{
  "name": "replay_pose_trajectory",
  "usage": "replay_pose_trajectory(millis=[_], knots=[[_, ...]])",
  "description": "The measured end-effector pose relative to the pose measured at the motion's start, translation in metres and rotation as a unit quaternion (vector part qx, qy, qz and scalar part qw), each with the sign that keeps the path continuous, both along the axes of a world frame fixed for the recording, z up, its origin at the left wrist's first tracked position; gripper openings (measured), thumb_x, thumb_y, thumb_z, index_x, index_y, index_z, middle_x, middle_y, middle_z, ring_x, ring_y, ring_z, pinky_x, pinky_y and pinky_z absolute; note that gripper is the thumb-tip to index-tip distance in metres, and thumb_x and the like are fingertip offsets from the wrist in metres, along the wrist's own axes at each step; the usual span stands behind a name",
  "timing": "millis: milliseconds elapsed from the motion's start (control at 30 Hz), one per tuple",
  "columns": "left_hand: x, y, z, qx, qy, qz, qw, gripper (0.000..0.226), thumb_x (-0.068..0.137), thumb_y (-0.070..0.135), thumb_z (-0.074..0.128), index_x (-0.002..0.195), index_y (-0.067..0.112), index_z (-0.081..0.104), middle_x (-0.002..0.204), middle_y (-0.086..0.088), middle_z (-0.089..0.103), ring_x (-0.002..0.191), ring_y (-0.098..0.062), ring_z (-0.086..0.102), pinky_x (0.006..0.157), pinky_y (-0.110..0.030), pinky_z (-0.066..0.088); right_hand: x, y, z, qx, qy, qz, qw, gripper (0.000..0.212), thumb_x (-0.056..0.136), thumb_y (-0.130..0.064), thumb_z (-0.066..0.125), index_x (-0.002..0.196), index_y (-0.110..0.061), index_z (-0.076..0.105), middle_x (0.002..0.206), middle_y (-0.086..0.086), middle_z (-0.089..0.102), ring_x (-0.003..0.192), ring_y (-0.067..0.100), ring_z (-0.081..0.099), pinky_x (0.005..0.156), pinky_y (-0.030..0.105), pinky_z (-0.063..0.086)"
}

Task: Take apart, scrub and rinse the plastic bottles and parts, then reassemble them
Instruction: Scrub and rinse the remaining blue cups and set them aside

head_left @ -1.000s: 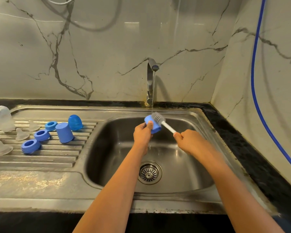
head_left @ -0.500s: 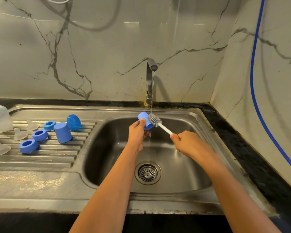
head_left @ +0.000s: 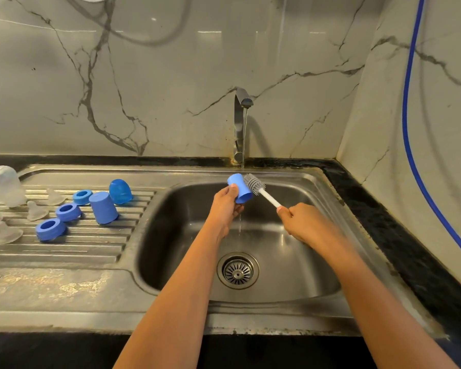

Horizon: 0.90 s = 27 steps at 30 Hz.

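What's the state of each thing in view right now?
Tap, running, thin stream.
Held blue cap, tilted, gripped by left hand.
Brush, gripped by right hand; bristles outside the cap, beside it.
Drainboard blue cap, standing, closed end up.
Blue rings, flat, openings up.
Dome cap, lying tilted.
Drain, unplugged.

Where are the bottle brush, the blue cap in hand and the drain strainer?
bottle brush [head_left: 254, 184]: head view, grey bristle head.
held blue cap [head_left: 241, 190]: head view, side wall.
drain strainer [head_left: 238, 270]: head view, centre.
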<state>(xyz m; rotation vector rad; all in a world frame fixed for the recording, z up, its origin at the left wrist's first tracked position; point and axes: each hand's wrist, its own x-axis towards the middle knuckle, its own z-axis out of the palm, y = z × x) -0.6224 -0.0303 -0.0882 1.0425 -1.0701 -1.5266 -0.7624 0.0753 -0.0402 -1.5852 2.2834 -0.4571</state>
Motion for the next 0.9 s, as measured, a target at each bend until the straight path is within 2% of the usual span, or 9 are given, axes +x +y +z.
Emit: replay_pose_trajectory(millis=[133,267,333,400,500,567,733,900], knots=[[-0.008,0.009,0.007,0.030,0.057,-0.070,0.995,0.018,0.103,0.025,0.043,0.106,0.011,0.055,0.095,-0.008,0.062,0.085,-0.016,0.060,0.084,-0.030,0.051,-0.001,-0.001,-0.001,-0.060,-0.028,-0.015,0.998,0.049,0.103,-0.040,0.032,0.062,-0.015,0.044,0.062,0.004,0.048,0.053,0.016,0.043,0.048,0.028,0.029],[-0.007,0.005,0.006,0.085,0.128,-0.007,0.988,0.019,0.103,0.015,0.039,0.117,0.005,0.047,0.093,-0.011,0.060,0.082,-0.018,0.060,0.093,-0.037,0.047,-0.002,0.001,0.003,0.010,-0.012,0.004,1.000,0.048,0.102,-0.043,0.032,0.065,-0.015,0.046,0.064,0.004,0.052,0.051,0.017,0.046,0.049,0.026,0.036],[-0.006,0.002,0.004,0.101,0.124,0.026,0.987,0.027,0.102,0.012,0.038,0.126,0.001,0.044,0.093,-0.011,0.059,0.080,-0.018,0.059,0.095,-0.039,0.046,-0.001,0.002,0.002,0.042,-0.002,0.014,0.999,0.047,0.101,-0.044,0.032,0.067,-0.015,0.048,0.064,0.005,0.054,0.050,0.019,0.047,0.051,0.026,0.039],[-0.005,0.001,0.003,0.102,0.121,0.031,0.987,0.032,0.102,0.012,0.036,0.131,-0.001,0.042,0.093,-0.011,0.059,0.081,-0.019,0.059,0.094,-0.039,0.046,0.000,0.001,0.000,0.036,0.010,0.019,0.999,0.047,0.101,-0.044,0.032,0.067,-0.015,0.048,0.065,0.004,0.053,0.051,0.019,0.047,0.050,0.026,0.037],[-0.012,0.009,0.006,0.067,0.089,-0.036,0.993,0.034,0.104,0.019,0.033,0.132,-0.001,0.041,0.097,-0.011,0.059,0.086,-0.018,0.060,0.092,-0.037,0.049,0.001,-0.005,-0.005,-0.033,0.034,0.006,0.999,0.048,0.102,-0.041,0.032,0.064,-0.016,0.045,0.063,0.002,0.049,0.054,0.016,0.045,0.048,0.029,0.028],[-0.016,0.016,0.008,0.053,0.080,-0.069,0.993,0.036,0.105,0.021,0.032,0.131,-0.002,0.041,0.099,-0.013,0.059,0.088,-0.019,0.060,0.091,-0.037,0.050,0.001,-0.008,-0.007,-0.062,0.034,-0.007,0.997,0.046,0.102,-0.040,0.032,0.066,-0.015,0.045,0.064,0.001,0.046,0.056,0.016,0.043,0.050,0.031,0.028],[-0.010,0.004,0.007,0.089,0.177,0.015,0.980,0.034,0.104,0.019,0.034,0.132,0.000,0.040,0.098,-0.014,0.059,0.088,-0.022,0.059,0.096,-0.041,0.047,0.002,-0.003,-0.001,-0.001,0.024,0.014,1.000,0.048,0.102,-0.044,0.031,0.065,-0.017,0.046,0.065,0.003,0.049,0.055,0.017,0.046,0.048,0.028,0.030],[-0.013,0.008,0.009,0.085,0.186,0.023,0.979,0.029,0.100,0.008,0.033,0.127,0.004,0.042,0.098,-0.014,0.056,0.087,-0.023,0.056,0.096,-0.043,0.046,0.006,-0.004,-0.006,-0.025,0.041,0.009,0.999,0.046,0.102,-0.042,0.033,0.064,-0.019,0.043,0.066,0.002,0.048,0.057,0.016,0.044,0.048,0.028,0.028]])
